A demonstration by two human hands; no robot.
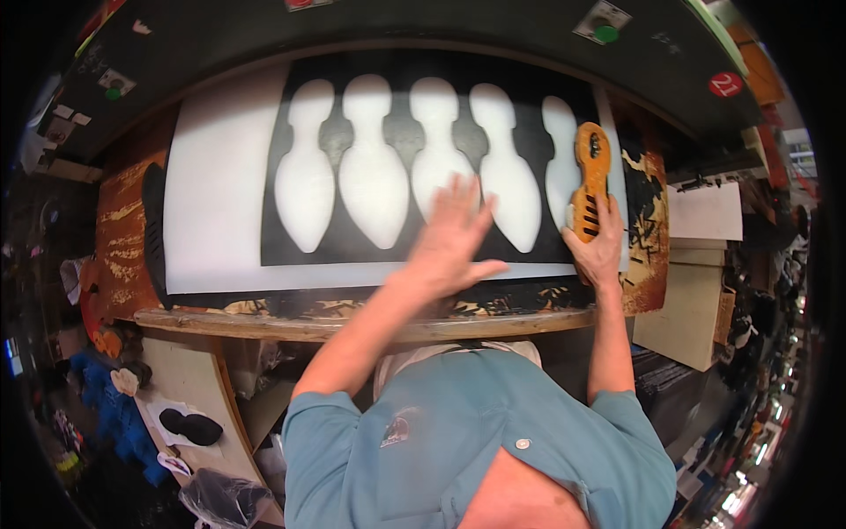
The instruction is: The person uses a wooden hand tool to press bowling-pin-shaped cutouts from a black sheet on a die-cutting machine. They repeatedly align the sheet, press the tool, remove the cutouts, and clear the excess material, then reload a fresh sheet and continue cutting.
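My right hand [599, 247] grips the lower end of an orange, sole-shaped cutting die [593, 163] with slots in it. The die stands over the right end of a black sheet [401, 137], partly covering the rightmost of several white sole-like shapes [374, 181]. These shapes look like openings onto the white board [220, 176] below, though I cannot be sure. With fingers spread and slightly blurred, my left hand [449, 234] is over the sheet's lower middle, hiding the tip of the middle shape. Nothing is held in it.
A dark machine beam [493, 26] with green buttons spans the far side. Along the near side runs a wooden table edge [264, 326]. A dark slotted piece [152, 234] lies by the board's left edge. White boxes or boards [687, 300] stand at right.
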